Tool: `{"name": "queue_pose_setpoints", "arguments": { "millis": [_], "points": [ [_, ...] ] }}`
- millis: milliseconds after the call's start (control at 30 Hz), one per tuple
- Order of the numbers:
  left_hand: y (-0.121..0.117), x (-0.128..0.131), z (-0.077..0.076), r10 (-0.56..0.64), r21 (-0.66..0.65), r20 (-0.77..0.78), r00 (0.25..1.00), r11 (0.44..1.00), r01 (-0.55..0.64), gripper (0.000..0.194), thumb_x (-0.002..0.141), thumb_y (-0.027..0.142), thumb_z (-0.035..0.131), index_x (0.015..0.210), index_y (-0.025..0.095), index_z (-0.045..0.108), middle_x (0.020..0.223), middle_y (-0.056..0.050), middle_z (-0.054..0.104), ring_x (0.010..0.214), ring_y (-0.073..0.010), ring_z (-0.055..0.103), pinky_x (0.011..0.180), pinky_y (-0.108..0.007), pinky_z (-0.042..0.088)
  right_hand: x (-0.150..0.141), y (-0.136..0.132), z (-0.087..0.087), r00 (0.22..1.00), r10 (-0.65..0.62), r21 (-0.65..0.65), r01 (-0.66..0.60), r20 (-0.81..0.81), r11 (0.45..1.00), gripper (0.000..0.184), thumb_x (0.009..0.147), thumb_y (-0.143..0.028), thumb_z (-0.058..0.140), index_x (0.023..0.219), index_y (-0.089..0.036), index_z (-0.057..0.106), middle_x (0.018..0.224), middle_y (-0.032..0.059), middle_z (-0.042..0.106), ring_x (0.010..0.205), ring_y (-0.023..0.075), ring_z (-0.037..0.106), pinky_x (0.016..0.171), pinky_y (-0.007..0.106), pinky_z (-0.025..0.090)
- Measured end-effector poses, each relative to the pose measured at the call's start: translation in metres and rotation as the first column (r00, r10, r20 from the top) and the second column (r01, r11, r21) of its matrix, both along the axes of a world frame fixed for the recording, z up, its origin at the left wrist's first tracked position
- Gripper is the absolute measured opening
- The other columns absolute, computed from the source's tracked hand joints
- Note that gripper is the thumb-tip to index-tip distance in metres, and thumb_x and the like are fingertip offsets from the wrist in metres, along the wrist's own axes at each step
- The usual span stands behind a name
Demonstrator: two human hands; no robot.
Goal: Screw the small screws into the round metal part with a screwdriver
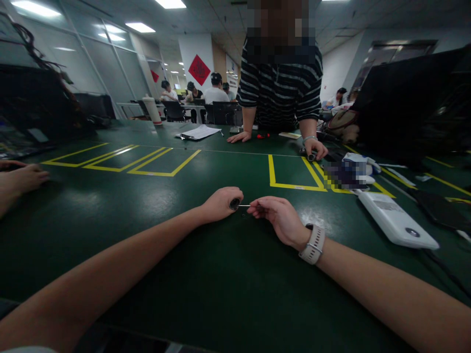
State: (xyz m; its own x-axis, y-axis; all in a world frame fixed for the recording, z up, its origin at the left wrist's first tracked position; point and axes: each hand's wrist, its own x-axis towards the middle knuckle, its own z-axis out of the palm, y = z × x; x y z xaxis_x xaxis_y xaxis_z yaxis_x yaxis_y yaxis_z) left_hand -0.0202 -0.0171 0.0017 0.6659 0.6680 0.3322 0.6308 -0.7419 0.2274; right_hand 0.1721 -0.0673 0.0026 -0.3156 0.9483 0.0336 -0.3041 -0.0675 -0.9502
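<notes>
My left hand [221,203] rests on the dark green table [154,235], curled round a small black round part [234,203]. A thin silver pin [245,205] sticks out of that part toward the right. My right hand [279,218], with a white watch [313,244] on its wrist, pinches the other end of the pin between its fingertips. Both hands meet at the middle of the table, almost touching.
A person in a striped shirt [281,88] stands across the table, one hand flat [239,138], the other on a small dark object [312,156]. Another person's hand [20,179] lies at left. A white device [395,221], a clipboard with papers [196,133], yellow tape boxes [290,174] and black cases lie around.
</notes>
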Motion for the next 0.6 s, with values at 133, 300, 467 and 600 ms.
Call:
{"name": "queue_pose_setpoints", "arguments": {
  "millis": [133,300,467,600],
  "points": [
    [-0.0006,0.0004,0.0006,0.015,-0.011,0.009,1.0,1.0,-0.015,0.007,0.072,0.01,0.05,0.071,0.017,0.052,0.069,0.0,0.053,0.064,-0.0128,0.051,0.06,-0.024,0.039,-0.0005,-0.0013,-0.0005,1.0,-0.021,0.014,0.021,-0.002,1.0,0.016,0.071,-0.027,0.059,0.069,-0.015,0.07,0.068,0.0056,0.068,0.065,0.0149,0.056,0.066,0.031,0.041],
    [-0.0011,0.0006,0.0017,0.04,-0.018,0.004,0.999,0.999,-0.04,0.005,0.073,0.012,0.051,0.071,0.017,0.052,0.071,0.0,0.055,0.065,-0.0128,0.052,0.06,-0.024,0.039,-0.001,-0.0039,0.0002,0.999,-0.047,0.056,0.046,0.004,0.997,0.016,0.073,-0.027,0.059,0.07,-0.016,0.07,0.071,0.005,0.068,0.068,0.0153,0.057,0.067,0.031,0.041],
    [-0.0029,0.0002,0.0025,0.065,-0.007,0.008,0.998,0.998,-0.065,0.003,0.074,0.015,0.052,0.072,0.016,0.052,0.071,-0.001,0.055,0.065,-0.0128,0.053,0.059,-0.023,0.039,-0.0032,-0.0076,0.0024,0.994,-0.034,0.129,0.02,0.107,0.991,0.016,0.076,-0.029,0.06,0.08,-0.018,0.071,0.081,0.0053,0.068,0.078,0.0171,0.059,0.071,0.032,0.042],
    [-0.0045,0.0004,0.0033,0.086,-0.004,0.002,0.996,0.996,-0.086,0.004,0.075,0.017,0.053,0.071,0.016,0.052,0.07,0.0,0.055,0.063,-0.0127,0.052,0.057,-0.023,0.038,-0.0032,-0.0076,0.0018,0.983,0.044,0.153,-0.072,0.18,0.986,0.018,0.078,-0.031,0.059,0.085,-0.019,0.07,0.086,0.0055,0.069,0.084,0.0179,0.059,0.073,0.033,0.042]
  ]
}}
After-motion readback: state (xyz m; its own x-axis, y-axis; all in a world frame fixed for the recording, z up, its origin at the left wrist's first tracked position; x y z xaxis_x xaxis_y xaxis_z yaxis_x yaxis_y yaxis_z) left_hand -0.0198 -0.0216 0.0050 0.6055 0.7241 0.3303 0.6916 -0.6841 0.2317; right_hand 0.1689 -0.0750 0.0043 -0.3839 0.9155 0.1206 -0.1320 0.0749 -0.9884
